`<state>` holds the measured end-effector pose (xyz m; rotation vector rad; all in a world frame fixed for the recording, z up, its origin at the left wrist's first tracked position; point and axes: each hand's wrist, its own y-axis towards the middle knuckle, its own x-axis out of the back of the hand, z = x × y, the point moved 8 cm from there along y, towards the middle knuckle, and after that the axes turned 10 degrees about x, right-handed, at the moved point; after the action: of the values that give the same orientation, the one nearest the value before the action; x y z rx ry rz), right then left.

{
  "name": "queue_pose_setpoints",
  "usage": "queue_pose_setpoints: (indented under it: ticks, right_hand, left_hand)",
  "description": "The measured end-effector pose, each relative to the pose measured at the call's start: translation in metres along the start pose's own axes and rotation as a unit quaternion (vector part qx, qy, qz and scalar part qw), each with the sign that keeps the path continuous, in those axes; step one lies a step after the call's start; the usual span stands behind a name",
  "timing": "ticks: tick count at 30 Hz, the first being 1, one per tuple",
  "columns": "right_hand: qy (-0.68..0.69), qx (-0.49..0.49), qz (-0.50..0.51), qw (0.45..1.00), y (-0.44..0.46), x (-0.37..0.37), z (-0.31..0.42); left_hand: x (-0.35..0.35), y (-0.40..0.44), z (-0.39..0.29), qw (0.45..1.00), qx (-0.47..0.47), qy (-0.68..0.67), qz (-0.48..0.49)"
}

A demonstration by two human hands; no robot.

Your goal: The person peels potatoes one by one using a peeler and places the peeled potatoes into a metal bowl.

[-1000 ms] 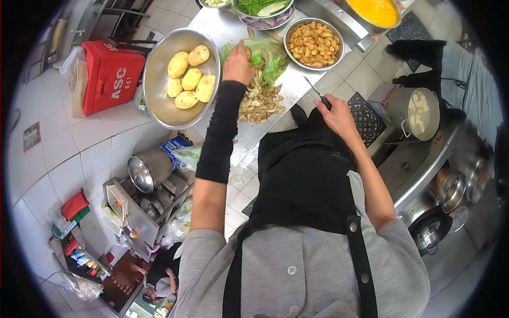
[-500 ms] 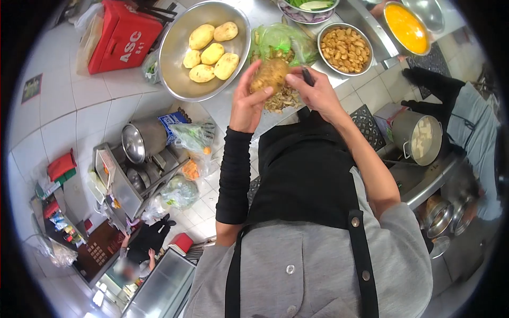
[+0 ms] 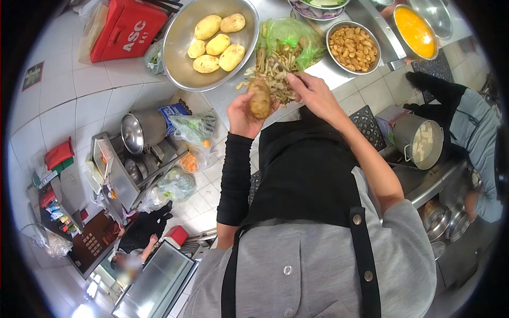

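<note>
My left hand [image 3: 242, 117], at the end of a black sleeve, is wrapped round a brown, mostly unpeeled potato [image 3: 259, 100]. In my right hand [image 3: 317, 98] is a peeler [image 3: 282, 67] with a dark handle and a narrow metal head, held just apart from the potato. Beneath and beyond the hands, a heap of peelings [image 3: 280, 84] lies on the metal table beside a green plastic bag [image 3: 289, 37]. Several peeled yellow potatoes [image 3: 218, 44] rest in a large steel bowl [image 3: 176, 71] to the upper left.
Right of the bag stands a bowl of brown chunks [image 3: 354, 49]. Farther right, a bowl holds orange liquid [image 3: 414, 32]. A large pot [image 3: 419, 142] is near a co-worker [image 3: 474, 130] at the right. Another person [image 3: 142, 233] is at lower left, near bagged vegetables [image 3: 177, 186].
The potato has turned upright and come down toward me in my left hand. My right hand with the peeler has moved away from it, and the peeler's metal head now shows.
</note>
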<state>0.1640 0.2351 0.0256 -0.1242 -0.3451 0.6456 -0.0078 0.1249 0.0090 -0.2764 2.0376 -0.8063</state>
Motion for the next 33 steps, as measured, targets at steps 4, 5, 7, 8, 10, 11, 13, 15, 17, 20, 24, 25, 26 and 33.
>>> queue_pose_setpoints:
  ticks: [4,5,7,8,10,11,13,15,17,20,24,25,26,33]
  right_hand:
    - [-0.127,0.099,0.014,0.987,-0.031,0.001,0.013]
    - [-0.142,0.104,0.027,0.984,-0.035,-0.003,0.015]
    - [-0.172,0.117,0.055,0.977,-0.041,-0.013,0.018]
    - [-0.176,0.145,0.039,0.973,-0.043,-0.015,0.020]
    - [-0.179,0.168,0.047,0.968,-0.047,-0.023,0.028]
    - [-0.180,0.179,0.051,0.966,-0.049,-0.026,0.032]
    - [-0.191,0.181,0.068,0.962,-0.053,-0.033,0.037]
    - [-0.194,0.185,0.082,0.960,-0.055,-0.036,0.041]
    - [-0.191,0.191,0.094,0.958,-0.055,-0.039,0.044]
    - [-0.218,0.183,0.117,0.951,-0.052,-0.044,0.041]
    - [-0.241,0.205,0.115,0.942,-0.039,-0.055,0.019]
    - [-0.248,0.198,0.109,0.942,-0.027,-0.058,0.002]
    - [-0.255,0.192,0.101,0.942,-0.016,-0.058,-0.011]
    - [-0.244,0.127,0.118,0.954,-0.024,-0.041,0.014]
  left_hand:
    - [0.005,0.008,0.004,0.996,0.007,-0.060,0.063]
    - [0.012,0.012,0.005,0.997,-0.001,-0.066,0.035]
    - [0.010,0.014,0.009,0.999,-0.006,-0.054,-0.008]
    - [0.007,0.014,0.012,0.999,-0.002,-0.035,-0.022]
    - [0.006,0.013,0.018,0.999,0.013,-0.024,-0.024]
    - [0.008,0.015,0.022,0.999,0.024,-0.030,-0.012]
    - [0.011,0.016,0.028,0.998,0.039,-0.048,0.004]
    - [0.014,0.016,0.032,0.996,0.046,-0.073,0.011]
    - [0.017,0.015,0.032,0.996,0.051,-0.071,0.023]
    - [0.026,0.013,0.034,0.997,0.054,-0.050,-0.009]
    - [0.052,0.009,0.036,0.991,0.026,-0.040,-0.128]
    - [0.060,0.007,0.040,0.990,0.052,-0.046,-0.121]
    - [0.071,0.004,0.041,0.989,0.077,-0.050,-0.112]
    - [0.064,-0.015,0.041,0.982,0.077,-0.103,-0.139]
